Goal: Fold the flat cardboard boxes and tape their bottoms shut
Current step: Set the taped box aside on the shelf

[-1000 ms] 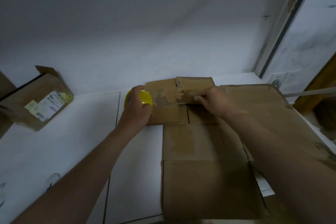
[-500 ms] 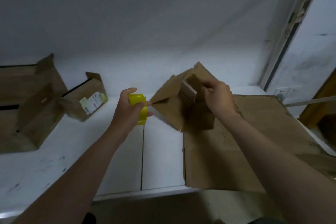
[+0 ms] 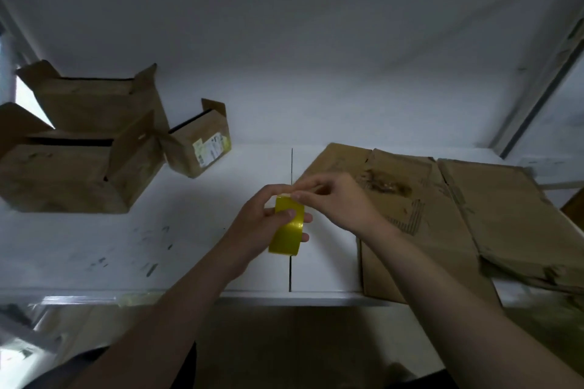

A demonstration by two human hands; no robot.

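Where work looks done: three folded boxes (image 3: pixel 79 174) stand left on the surface (image 3: pixel 126 246).
Work left: flat boxes (image 3: pixel 442 215) lie right, unfolded.
Left hand (image 3: pixel 249 227): grip wraps tape roll (image 3: pixel 289 230).
Right hand (image 3: pixel 338 202): pinches roll's top edge.

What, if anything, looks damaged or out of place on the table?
The nearest flat cardboard box has a torn patch near its far end, outer paper ripped away. The small labelled box sits askew to the larger box beside it. The yellow tape roll, gripped by the left hand and pinched by the right hand, looks fine.
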